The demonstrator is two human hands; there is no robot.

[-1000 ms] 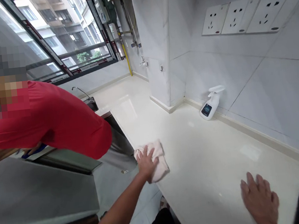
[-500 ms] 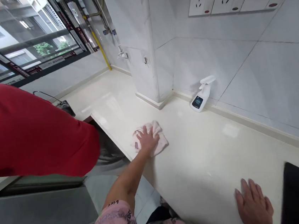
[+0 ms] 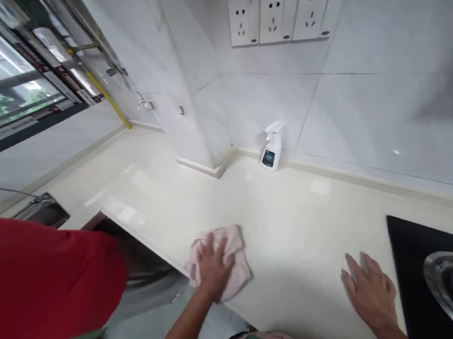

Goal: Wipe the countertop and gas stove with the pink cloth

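Observation:
My left hand (image 3: pixel 215 268) lies with its fingers spread on a pale pink cloth (image 3: pixel 238 276), pressing it against the cream countertop (image 3: pixel 289 227) near the front edge. The cloth is partly crumpled, and the palm hides its middle. To the right, my right hand (image 3: pixel 371 289) rests on the countertop, fingers apart and nothing in it, just left of a black hob (image 3: pixel 405 248). Against the back wall stands a white spray bottle (image 3: pixel 272 151) with a dark label, out of reach of both hands' present positions.
A person in a red sleeve (image 3: pixel 52 285) stands close on my left, by a sink (image 3: pixel 44 210). A tiled pillar (image 3: pixel 189 87) juts onto the countertop. A round metal lid (image 3: pixel 447 270) sits on the hob. Wall sockets (image 3: pixel 271 16) are above; a yellow pipe (image 3: pixel 108 98) runs down the corner.
My left hand and the cloth have slid toward my body, farther from the pillar. My view has turned right, showing more of the hob and lid. My right hand stays on the countertop.

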